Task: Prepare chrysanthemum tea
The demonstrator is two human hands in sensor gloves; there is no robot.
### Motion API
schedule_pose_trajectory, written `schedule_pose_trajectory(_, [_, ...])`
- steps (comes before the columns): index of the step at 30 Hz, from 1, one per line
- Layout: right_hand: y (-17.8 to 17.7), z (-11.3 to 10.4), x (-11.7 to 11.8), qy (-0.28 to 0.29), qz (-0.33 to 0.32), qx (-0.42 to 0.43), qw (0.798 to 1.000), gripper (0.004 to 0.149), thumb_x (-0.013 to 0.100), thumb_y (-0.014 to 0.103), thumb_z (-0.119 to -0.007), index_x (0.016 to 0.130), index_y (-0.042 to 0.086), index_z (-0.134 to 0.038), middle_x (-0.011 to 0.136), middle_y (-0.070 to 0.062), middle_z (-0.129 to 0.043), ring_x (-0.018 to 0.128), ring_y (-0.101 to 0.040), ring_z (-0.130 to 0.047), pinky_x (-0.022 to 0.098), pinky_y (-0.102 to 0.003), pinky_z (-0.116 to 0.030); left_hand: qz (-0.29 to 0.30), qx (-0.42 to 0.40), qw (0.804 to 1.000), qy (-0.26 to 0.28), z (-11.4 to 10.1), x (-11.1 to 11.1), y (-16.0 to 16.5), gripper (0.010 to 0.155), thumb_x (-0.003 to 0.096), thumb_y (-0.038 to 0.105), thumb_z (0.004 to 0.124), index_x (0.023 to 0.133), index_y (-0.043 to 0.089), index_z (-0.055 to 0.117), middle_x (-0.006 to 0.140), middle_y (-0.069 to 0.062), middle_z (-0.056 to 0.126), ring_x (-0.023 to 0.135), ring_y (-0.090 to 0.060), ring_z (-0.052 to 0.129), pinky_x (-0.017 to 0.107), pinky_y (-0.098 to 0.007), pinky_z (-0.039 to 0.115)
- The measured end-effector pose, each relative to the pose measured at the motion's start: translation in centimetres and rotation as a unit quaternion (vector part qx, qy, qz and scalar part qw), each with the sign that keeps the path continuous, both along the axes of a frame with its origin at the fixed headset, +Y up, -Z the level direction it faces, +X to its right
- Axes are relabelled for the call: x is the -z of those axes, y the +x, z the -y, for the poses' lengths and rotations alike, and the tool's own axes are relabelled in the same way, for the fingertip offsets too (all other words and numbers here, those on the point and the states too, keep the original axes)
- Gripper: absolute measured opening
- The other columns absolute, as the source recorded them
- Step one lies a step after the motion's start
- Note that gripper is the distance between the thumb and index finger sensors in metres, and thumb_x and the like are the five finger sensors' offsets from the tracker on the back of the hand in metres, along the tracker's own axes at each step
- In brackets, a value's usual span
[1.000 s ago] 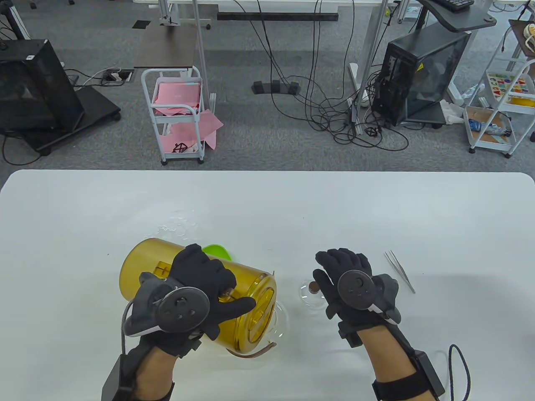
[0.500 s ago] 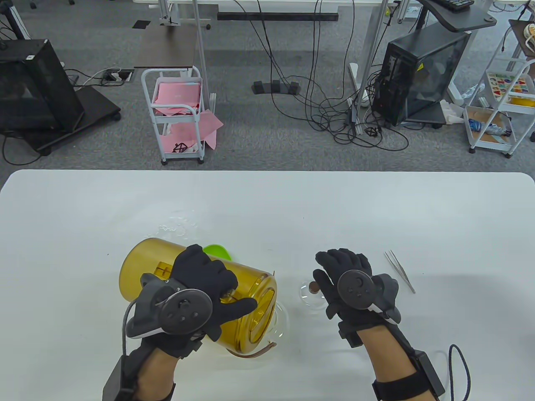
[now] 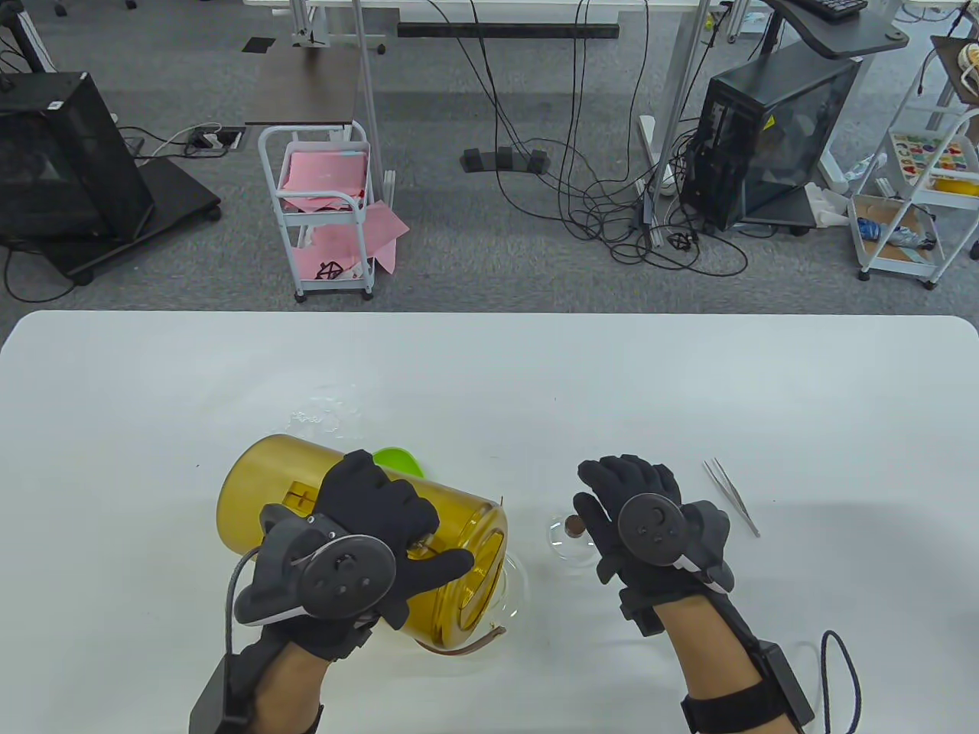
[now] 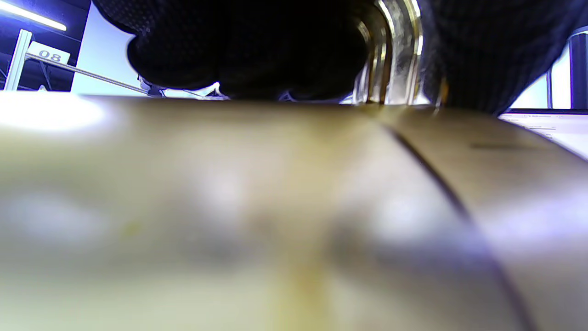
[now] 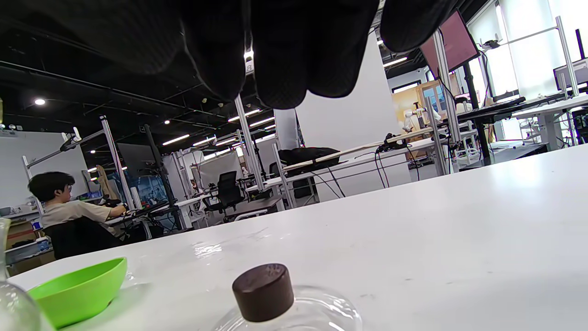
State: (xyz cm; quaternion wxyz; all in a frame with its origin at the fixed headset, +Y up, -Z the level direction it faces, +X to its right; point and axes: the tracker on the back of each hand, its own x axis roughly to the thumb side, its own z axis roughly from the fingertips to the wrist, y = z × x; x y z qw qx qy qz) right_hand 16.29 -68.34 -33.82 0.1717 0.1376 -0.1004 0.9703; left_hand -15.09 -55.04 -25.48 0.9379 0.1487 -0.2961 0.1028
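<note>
A large amber pitcher (image 3: 268,489) lies tipped on its side, its mouth low at the right over a clear glass teapot (image 3: 517,590). My left hand (image 3: 398,527) grips the pitcher by its handle, fingers curled round it and thumb along the body. In the left wrist view the pitcher (image 4: 275,207) fills the frame, blurred, with my gloved fingers (image 4: 248,50) round the handle (image 4: 390,50). The glass teapot lid, with its brown knob (image 3: 572,525), lies on the table beside the teapot. My right hand (image 3: 619,489) hovers beside it, fingers fairly straight, holding nothing. The right wrist view shows the knob (image 5: 262,290) below the fingertips (image 5: 280,69).
A green bowl (image 3: 399,461) sits behind the pitcher and shows as the green bowl (image 5: 78,289) in the right wrist view. Metal tweezers (image 3: 732,495) lie right of my right hand. A small water spill (image 3: 321,413) glistens on the white table (image 3: 688,382) farther back.
My left wrist has shifted slightly right and down, with the pitcher hardly tipping further. The right hand has not moved.
</note>
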Motion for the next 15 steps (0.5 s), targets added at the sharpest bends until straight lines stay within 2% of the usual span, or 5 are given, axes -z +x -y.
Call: schedule_pose_trajectory(15, [-0.03, 0.0, 0.01, 0.0, -0.001, -0.002, 1.0, 0.054, 0.057, 0.054, -0.067, 0.105, 0.029, -0.071, 0.107, -0.007, -0.071, 0.103, -0.04, -0.071, 0.072, -0.067, -0.052, 0.002, 0.004, 1.0, -0.001, -0.06, -0.23, 0.29, 0.052, 0.0448, 0.071, 0.091, 0.062, 0.022, 0.097, 0.054, -0.005, 0.101, 0.057, -0.034, 0.091, 0.075, -0.071, 0.049])
